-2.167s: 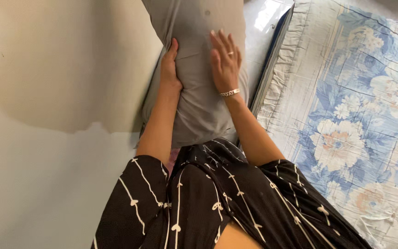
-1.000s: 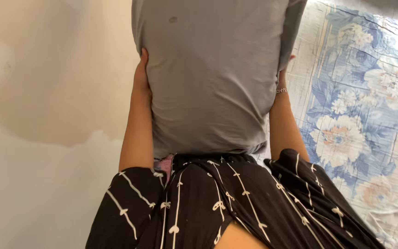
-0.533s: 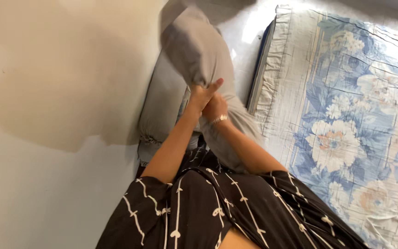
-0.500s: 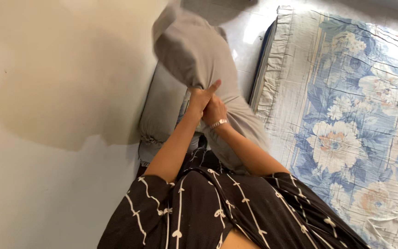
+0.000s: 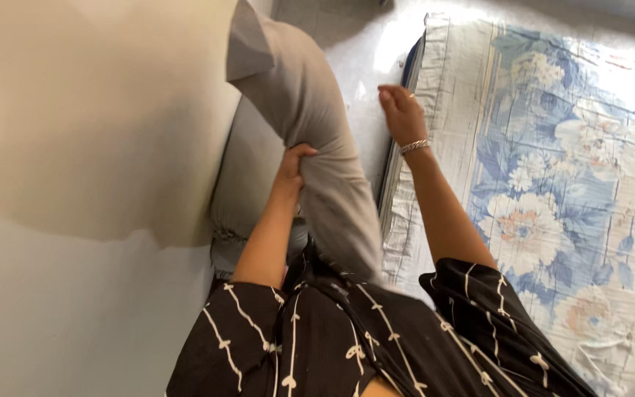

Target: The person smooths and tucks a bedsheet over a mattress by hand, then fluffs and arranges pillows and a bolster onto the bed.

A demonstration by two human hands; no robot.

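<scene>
The person's left hand [image 5: 295, 163] is clenched on a bunch of grey cloth midway down the grey pillow [image 5: 310, 125], which keeps the pillow standing on end, its top corner reaching toward 11 o'clock. The pillow's lower end drops toward the dark patterned dress [image 5: 347, 338] at 6 o'clock. The right hand [image 5: 400, 114], wearing a bracelet [image 5: 414, 146], hovers off the pillow at 1 o'clock with fingers [image 5: 385, 91] loosely curled and holding nothing, above the edge of the floral bedsheet [image 5: 553, 198]. A second grey pillow [image 5: 248, 184] leans on the wall [image 5: 97, 147] at 9 o'clock.
</scene>
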